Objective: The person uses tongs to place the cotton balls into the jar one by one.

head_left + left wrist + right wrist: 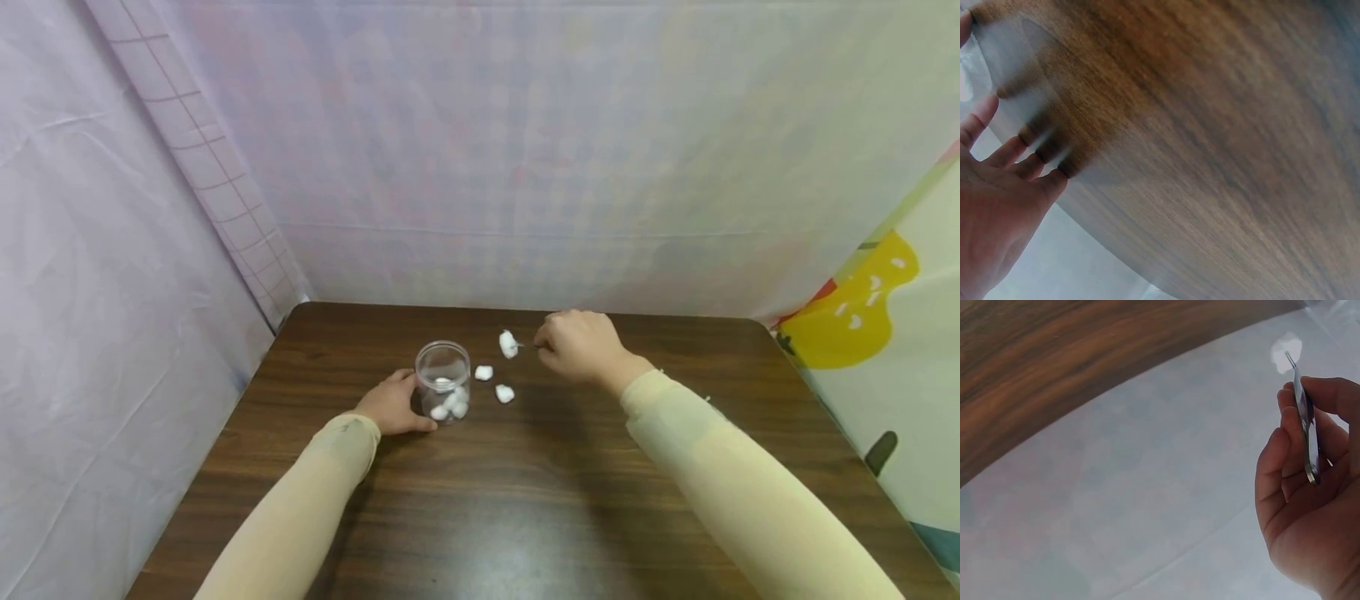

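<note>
A clear round jar, with no lid on it, stands upright on the table and contains several white cotton balls. My left hand holds the jar low on its left side, the thumb along the front and the fingers spread behind. In the left wrist view, that hand's fingertips are close over the wood. My right hand grips metal tweezers between thumb and fingers. At the tweezers' tips is a cotton ball, to the right of the jar and behind it.
Two loose cotton balls, a farther one and a nearer one, lie just right of the jar. The dark wooden table ends at a pale hanging cloth behind. Other cloths hang at both sides.
</note>
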`<act>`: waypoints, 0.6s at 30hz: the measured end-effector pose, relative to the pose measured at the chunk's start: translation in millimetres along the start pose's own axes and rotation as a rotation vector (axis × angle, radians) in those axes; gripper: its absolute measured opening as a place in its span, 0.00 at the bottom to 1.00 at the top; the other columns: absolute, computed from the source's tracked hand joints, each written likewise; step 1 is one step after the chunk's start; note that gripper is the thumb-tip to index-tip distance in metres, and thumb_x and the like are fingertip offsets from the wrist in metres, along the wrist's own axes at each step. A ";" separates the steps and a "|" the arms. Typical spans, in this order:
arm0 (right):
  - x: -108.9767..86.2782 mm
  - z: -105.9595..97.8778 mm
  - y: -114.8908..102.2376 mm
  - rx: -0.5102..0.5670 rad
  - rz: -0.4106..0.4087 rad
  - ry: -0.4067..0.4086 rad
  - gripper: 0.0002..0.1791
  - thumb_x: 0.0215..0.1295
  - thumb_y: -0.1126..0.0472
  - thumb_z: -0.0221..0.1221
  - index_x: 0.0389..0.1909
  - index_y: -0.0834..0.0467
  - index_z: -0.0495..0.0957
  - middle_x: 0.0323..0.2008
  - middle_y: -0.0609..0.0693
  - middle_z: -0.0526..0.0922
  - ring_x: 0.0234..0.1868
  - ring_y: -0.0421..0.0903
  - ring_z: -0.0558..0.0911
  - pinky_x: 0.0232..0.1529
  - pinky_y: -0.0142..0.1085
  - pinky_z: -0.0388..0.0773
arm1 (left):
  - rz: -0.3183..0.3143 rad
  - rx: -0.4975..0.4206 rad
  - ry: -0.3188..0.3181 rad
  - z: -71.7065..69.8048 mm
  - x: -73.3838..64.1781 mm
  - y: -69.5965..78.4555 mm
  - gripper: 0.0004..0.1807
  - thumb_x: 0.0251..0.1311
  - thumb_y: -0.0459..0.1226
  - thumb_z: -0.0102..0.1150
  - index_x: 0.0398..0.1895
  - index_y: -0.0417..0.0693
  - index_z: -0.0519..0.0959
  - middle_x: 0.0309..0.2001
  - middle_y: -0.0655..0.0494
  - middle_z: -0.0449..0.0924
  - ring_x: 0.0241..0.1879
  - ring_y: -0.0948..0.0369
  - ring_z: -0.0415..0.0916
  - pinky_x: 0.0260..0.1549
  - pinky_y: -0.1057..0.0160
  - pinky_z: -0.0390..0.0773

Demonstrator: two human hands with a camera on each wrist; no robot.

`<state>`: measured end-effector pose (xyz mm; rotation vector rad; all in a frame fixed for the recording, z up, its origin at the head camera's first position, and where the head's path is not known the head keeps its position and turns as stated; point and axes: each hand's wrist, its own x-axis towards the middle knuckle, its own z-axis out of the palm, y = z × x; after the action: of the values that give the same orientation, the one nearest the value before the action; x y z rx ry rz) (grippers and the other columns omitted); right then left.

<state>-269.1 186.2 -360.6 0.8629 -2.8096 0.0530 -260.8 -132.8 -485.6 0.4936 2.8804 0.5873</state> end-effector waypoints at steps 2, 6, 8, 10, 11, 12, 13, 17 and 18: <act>2.1 -4.9 -4.5 -0.001 -0.014 0.013 0.14 0.57 0.62 0.58 0.14 0.47 0.73 0.20 0.44 0.73 0.17 0.42 0.66 0.14 0.36 0.59 | 0.000 0.001 0.001 0.1 0.0 0.1 0.53 0.45 0.57 0.75 0.73 0.45 0.65 0.70 0.38 0.62 0.65 0.39 0.65 0.62 0.41 0.68; 7.5 -15.6 -16.4 0.012 -0.033 0.037 0.08 0.60 0.61 0.59 0.26 0.47 0.86 0.29 0.44 0.82 0.18 0.40 0.70 0.14 0.36 0.65 | 0.003 0.006 -0.003 0.0 0.4 -0.3 0.53 0.45 0.57 0.75 0.73 0.44 0.65 0.70 0.37 0.62 0.65 0.38 0.65 0.62 0.41 0.68; 10.8 -20.0 -23.7 0.018 -0.044 0.049 0.09 0.60 0.60 0.60 0.31 0.46 0.88 0.34 0.43 0.84 0.20 0.40 0.72 0.15 0.37 0.68 | 0.004 0.008 -0.004 0.1 0.5 -0.9 0.53 0.45 0.57 0.75 0.73 0.44 0.65 0.70 0.37 0.62 0.65 0.39 0.65 0.62 0.41 0.68; 14.3 -23.3 -31.4 0.013 -0.060 0.057 0.09 0.60 0.60 0.60 0.31 0.46 0.88 0.32 0.42 0.83 0.20 0.40 0.73 0.15 0.38 0.68 | 0.003 0.006 -0.004 0.1 0.5 -1.0 0.53 0.45 0.57 0.75 0.73 0.44 0.65 0.70 0.37 0.62 0.66 0.39 0.65 0.62 0.42 0.68; 15.9 -24.2 -35.2 0.012 -0.071 0.061 0.08 0.60 0.60 0.60 0.31 0.46 0.88 0.31 0.42 0.83 0.20 0.40 0.72 0.15 0.38 0.68 | 0.003 0.005 -0.003 0.1 0.5 -1.1 0.53 0.45 0.57 0.75 0.73 0.43 0.65 0.70 0.37 0.62 0.65 0.39 0.65 0.62 0.42 0.68; 17.7 -24.7 -39.1 0.010 -0.083 0.065 0.08 0.59 0.60 0.60 0.30 0.46 0.87 0.30 0.42 0.81 0.20 0.40 0.72 0.15 0.38 0.68 | 0.002 0.003 -0.002 0.1 0.5 -1.0 0.53 0.45 0.57 0.75 0.73 0.43 0.65 0.70 0.37 0.62 0.65 0.39 0.65 0.62 0.42 0.68; 19.2 -24.7 -42.6 0.009 -0.097 0.069 0.07 0.59 0.60 0.60 0.28 0.47 0.86 0.28 0.42 0.80 0.19 0.40 0.71 0.15 0.38 0.68 | 0.001 0.003 -0.003 0.1 0.5 -0.9 0.53 0.45 0.57 0.75 0.73 0.43 0.65 0.70 0.37 0.62 0.66 0.39 0.65 0.62 0.42 0.68; 24.8 -22.3 -54.4 -0.003 -0.130 0.082 0.07 0.57 0.60 0.60 0.23 0.46 0.83 0.24 0.42 0.75 0.19 0.41 0.70 0.14 0.38 0.67 | -0.002 0.007 -0.010 0.1 0.9 -0.2 0.54 0.45 0.57 0.74 0.74 0.44 0.64 0.71 0.37 0.61 0.66 0.39 0.64 0.62 0.42 0.68; 26.2 -21.0 -56.7 -0.004 -0.134 0.085 0.07 0.57 0.60 0.60 0.23 0.46 0.82 0.23 0.42 0.75 0.19 0.42 0.71 0.14 0.39 0.67 | -0.003 0.007 -0.011 0.1 1.0 -0.2 0.54 0.45 0.57 0.74 0.74 0.44 0.64 0.71 0.37 0.61 0.66 0.39 0.64 0.62 0.42 0.68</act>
<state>-254.8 126.7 -336.1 1.0202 -2.6659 0.0619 -261.7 -132.6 -485.8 0.4917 2.8737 0.5719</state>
